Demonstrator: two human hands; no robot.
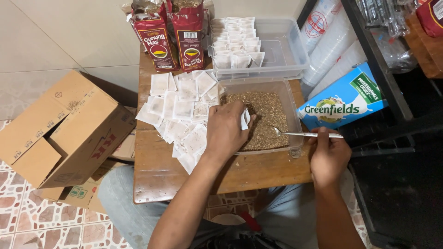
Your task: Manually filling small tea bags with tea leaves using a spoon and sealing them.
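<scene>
Left grip: left hand (226, 131) pinches a white sachet (245, 119), fingers closed on it, over the tub's (295, 121) left edge.
Right grip: right hand (328, 154) closed round a spoon (302, 134) handle; bowl lies on the loose tea (265, 110) in the tub.
Empty sachets (182, 108): piled left of the tub.
Red packs (171, 39): behind the tub, upright.

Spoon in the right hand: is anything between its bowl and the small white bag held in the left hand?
Nothing visible. The spoon bowl lies over the loose tea in the clear tub, with only open tea between it and the bag held by the left hand. The right hand holds the handle.
</scene>
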